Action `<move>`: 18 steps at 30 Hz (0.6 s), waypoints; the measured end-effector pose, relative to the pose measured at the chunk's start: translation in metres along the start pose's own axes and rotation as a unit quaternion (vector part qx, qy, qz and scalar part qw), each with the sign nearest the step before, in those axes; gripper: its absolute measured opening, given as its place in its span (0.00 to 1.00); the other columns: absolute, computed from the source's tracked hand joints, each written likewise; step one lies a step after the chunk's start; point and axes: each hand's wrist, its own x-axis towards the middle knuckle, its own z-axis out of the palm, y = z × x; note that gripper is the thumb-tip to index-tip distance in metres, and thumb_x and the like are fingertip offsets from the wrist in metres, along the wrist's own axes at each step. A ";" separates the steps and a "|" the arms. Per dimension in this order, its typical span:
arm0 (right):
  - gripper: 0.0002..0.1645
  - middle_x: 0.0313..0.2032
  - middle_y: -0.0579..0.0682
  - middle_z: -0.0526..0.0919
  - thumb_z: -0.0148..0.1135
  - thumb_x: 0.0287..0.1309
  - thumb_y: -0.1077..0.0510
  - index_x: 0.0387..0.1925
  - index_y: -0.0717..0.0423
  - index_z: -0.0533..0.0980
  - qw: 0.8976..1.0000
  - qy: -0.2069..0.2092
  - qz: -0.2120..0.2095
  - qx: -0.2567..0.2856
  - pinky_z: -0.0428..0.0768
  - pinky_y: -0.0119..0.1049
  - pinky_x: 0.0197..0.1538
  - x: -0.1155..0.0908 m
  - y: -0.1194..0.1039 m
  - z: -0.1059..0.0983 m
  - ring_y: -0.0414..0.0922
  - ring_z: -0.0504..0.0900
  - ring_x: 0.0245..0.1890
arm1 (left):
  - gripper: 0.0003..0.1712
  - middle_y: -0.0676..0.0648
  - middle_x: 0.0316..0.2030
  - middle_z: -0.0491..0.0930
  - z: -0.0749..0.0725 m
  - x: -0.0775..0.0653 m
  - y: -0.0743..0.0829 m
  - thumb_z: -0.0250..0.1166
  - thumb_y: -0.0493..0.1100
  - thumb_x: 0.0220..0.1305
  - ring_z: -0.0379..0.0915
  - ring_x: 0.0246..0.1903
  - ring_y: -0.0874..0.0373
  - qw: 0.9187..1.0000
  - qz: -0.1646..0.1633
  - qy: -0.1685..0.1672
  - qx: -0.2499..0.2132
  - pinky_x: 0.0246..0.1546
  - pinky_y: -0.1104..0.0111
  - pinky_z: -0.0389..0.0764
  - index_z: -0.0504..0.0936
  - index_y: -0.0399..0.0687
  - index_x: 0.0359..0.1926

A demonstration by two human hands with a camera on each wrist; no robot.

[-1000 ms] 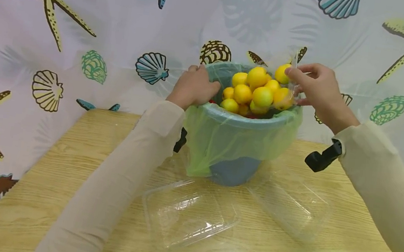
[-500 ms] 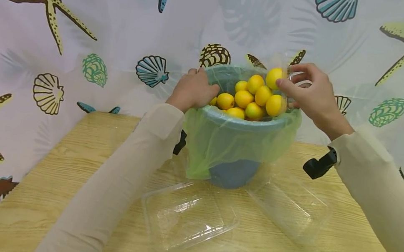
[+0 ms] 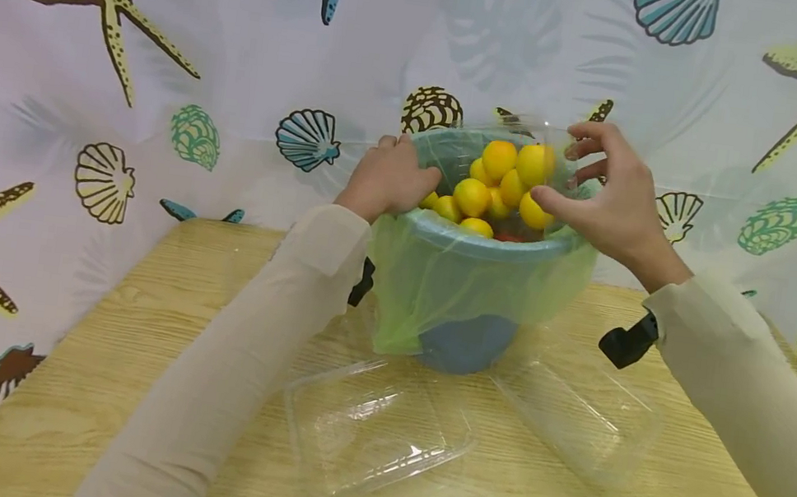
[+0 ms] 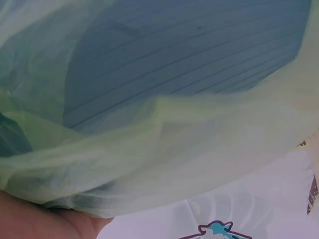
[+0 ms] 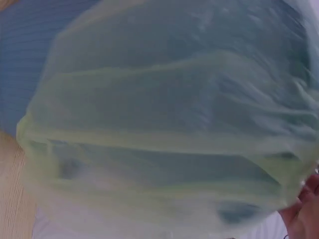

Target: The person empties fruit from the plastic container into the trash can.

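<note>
A blue bucket (image 3: pixel 467 344), lined with a thin yellow-green plastic bag (image 3: pixel 403 299), stands on the table. My left hand (image 3: pixel 390 177) grips its left rim over the bag. Across the opening, my right hand (image 3: pixel 610 190) holds a tilted clear plastic box (image 3: pixel 557 139) by its side, thumb nearer me. Yellow round fruits (image 3: pixel 473 197) lie inside the bucket and against the box; which ones the box still holds is unclear. A little red shows below them. In the left wrist view, fingers (image 4: pixel 55 221) meet the bag's edge; the right wrist view shows mostly bag (image 5: pixel 149 109).
Two clear plastic trays lie on the wooden table (image 3: pixel 158 318) before the bucket: one at front left (image 3: pixel 376 428), another at right (image 3: pixel 580 412). A curtain (image 3: pixel 260 41) printed with shells and starfish hangs behind.
My right hand has moved slightly left and down, tipping the clear box further over the bucket. The yellow fruits have rolled and shifted in the bucket. My left hand keeps its hold.
</note>
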 end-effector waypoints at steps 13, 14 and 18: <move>0.38 0.49 0.57 0.74 0.70 0.48 0.59 0.62 0.55 0.66 0.997 0.010 -0.074 0.006 0.76 0.17 0.33 -0.005 0.003 0.013 0.46 0.76 0.39 | 0.41 0.37 0.74 0.40 0.001 -0.002 0.003 0.40 0.55 0.71 0.43 0.72 0.40 1.000 -0.006 0.011 -0.008 0.70 0.53 0.55 0.36 0.39 0.74; 0.39 0.50 0.57 0.74 0.71 0.48 0.59 0.62 0.55 0.66 0.997 0.014 -0.072 0.011 0.76 0.17 0.33 -0.006 0.003 0.014 0.46 0.76 0.39 | 0.41 0.37 0.74 0.41 0.000 -0.002 0.003 0.40 0.55 0.71 0.44 0.72 0.39 1.000 -0.007 0.010 -0.006 0.70 0.53 0.56 0.37 0.38 0.74; 0.40 0.50 0.56 0.74 0.72 0.47 0.59 0.62 0.55 0.66 0.997 0.038 -0.066 0.031 0.77 0.18 0.35 -0.009 0.002 0.018 0.43 0.74 0.39 | 0.42 0.36 0.74 0.41 0.000 0.000 0.002 0.40 0.55 0.71 0.46 0.71 0.39 1.000 -0.012 0.003 0.004 0.69 0.53 0.58 0.36 0.38 0.74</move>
